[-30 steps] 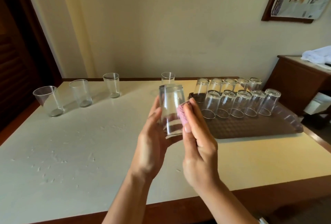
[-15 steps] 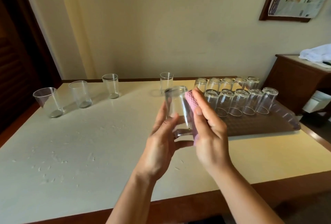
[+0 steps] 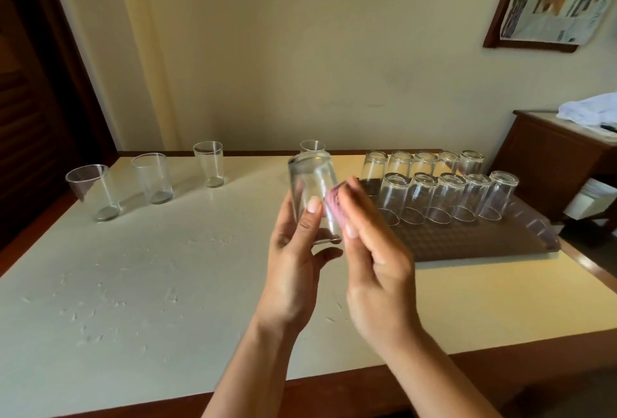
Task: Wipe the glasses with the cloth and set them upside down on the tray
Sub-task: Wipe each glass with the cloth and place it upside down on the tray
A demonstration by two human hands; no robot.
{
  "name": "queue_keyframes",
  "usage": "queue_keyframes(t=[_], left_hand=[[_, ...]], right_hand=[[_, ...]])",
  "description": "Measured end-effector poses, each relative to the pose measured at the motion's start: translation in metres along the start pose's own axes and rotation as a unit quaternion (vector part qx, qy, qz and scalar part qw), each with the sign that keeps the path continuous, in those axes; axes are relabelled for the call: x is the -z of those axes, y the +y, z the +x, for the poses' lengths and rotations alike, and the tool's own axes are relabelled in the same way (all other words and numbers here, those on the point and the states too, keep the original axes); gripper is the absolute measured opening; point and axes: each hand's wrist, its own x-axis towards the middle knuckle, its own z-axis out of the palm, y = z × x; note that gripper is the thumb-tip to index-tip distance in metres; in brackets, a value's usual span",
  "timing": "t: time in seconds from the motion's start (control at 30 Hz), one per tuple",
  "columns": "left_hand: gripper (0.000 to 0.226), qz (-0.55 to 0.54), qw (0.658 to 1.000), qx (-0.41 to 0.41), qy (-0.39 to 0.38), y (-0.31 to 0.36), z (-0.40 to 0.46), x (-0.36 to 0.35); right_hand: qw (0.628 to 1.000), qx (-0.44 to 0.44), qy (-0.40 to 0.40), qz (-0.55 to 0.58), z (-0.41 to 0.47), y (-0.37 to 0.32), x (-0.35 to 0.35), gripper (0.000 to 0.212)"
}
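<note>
Left hand (image 3: 293,250): curled round clear inverted tumbler (image 3: 314,197), mid-air, left of brown plastic tray (image 3: 467,244). Right hand (image 3: 374,257): pressing pink cloth (image 3: 335,203) to tumbler's wall, shifted higher since a second ago; wiping ongoing. Beyond, ten inverted tumblers (image 3: 444,197) on tray; four upright tumblers (image 3: 152,177) on desk (image 3: 133,284), left of tray.

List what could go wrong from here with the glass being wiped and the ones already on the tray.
1. The held glass is gripped only by the left hand's fingertips over the table; pressure from the pink cloth in the right hand might slip it loose.
2. The tray already carries ten inverted glasses packed closely; setting another down could knock one.
</note>
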Motion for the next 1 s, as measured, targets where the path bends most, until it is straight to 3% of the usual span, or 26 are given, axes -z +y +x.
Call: queue_keyframes(t=[0.2,0.37,0.53,0.67,0.7,0.8,0.83,0.93,1.0], left_hand=[[0.061,0.023,0.995,0.063,-0.076,-0.006,-0.005,0.006],[0.066,0.002,1.000,0.016,-0.015,-0.003,0.002,-0.001],[0.051,-0.018,0.998,0.051,-0.027,-0.004,0.001,0.002],[0.077,-0.024,0.999,0.030,0.028,-0.008,0.001,-0.007],[0.074,-0.035,0.998,0.029,0.034,-0.005,0.003,-0.008],[0.034,-0.052,0.998,0.041,0.019,0.001,0.008,-0.005],[0.033,-0.052,0.997,0.053,-0.001,0.002,0.006,-0.003],[0.050,-0.035,0.994,0.084,-0.062,-0.005,-0.003,0.001],[0.058,-0.023,0.996,0.067,-0.058,-0.007,-0.006,-0.001]], right_hand=[[1.000,-0.005,0.005,0.005,0.013,0.009,0.007,0.041],[0.999,0.009,-0.020,-0.029,0.005,0.000,0.003,0.041],[1.000,0.014,-0.003,-0.027,-0.001,0.006,0.008,0.039],[1.000,-0.018,0.019,-0.001,0.025,0.002,0.012,0.041],[1.000,-0.019,0.009,0.011,0.021,0.000,0.010,0.040],[1.000,-0.009,-0.007,0.002,-0.006,0.000,0.002,0.040],[1.000,-0.006,-0.003,-0.003,-0.011,0.003,0.002,0.040],[1.000,-0.005,0.016,0.006,0.005,0.007,0.006,0.041],[1.000,-0.004,0.026,-0.012,0.021,0.005,0.007,0.041]])
